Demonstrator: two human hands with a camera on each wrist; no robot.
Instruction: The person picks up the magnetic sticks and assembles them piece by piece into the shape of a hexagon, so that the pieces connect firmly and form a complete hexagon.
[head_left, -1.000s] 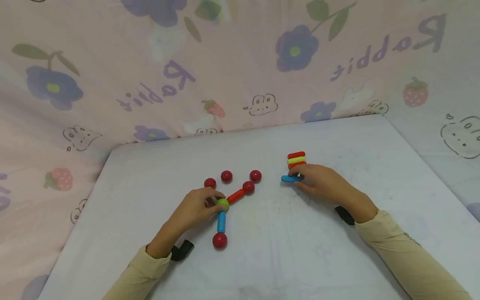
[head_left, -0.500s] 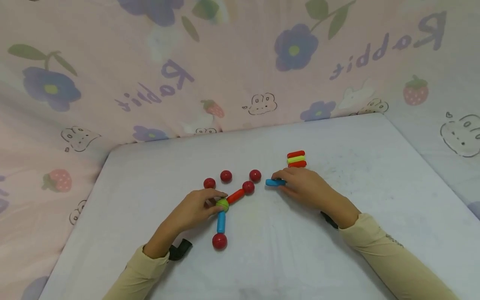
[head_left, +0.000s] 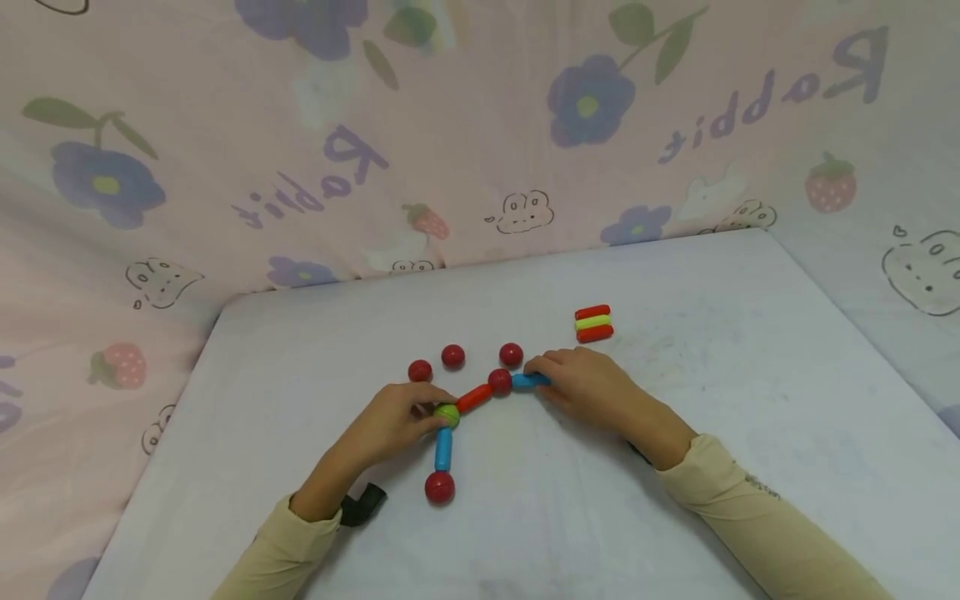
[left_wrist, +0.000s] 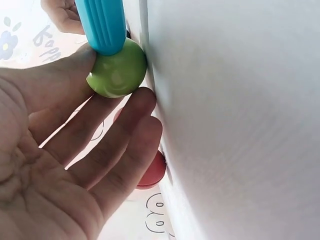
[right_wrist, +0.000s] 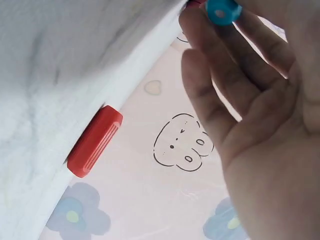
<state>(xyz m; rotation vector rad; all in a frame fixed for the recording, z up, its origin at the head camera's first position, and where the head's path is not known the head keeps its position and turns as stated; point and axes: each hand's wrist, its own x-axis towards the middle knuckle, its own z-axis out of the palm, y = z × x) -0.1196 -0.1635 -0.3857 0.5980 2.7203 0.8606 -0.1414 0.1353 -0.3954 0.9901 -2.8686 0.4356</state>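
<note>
My left hand (head_left: 397, 422) pinches a green ball (head_left: 447, 415) between thumb and fingers. From that ball a blue rod (head_left: 443, 450) runs toward me to a red ball (head_left: 439, 487), and a red rod (head_left: 475, 398) runs up and right to another red ball (head_left: 500, 382). My right hand (head_left: 588, 390) pinches a second blue rod (head_left: 528, 381), whose left end meets that upper red ball; whether it is joined there I cannot tell. In the right wrist view this blue rod (right_wrist: 223, 11) shows end-on between the fingers.
Loose red balls lie beyond the joined pieces: one at left (head_left: 420, 371), another beside it (head_left: 453, 357), a third (head_left: 512, 355) near the right hand. Two red rods (head_left: 595, 334) and a yellow rod (head_left: 593, 322) lie side by side farther right. Printed fabric (head_left: 465, 150) hangs behind the table.
My right hand has carried the second blue rod left, from near the row of rods to the upper red ball. The left hand stays on the green ball.
</note>
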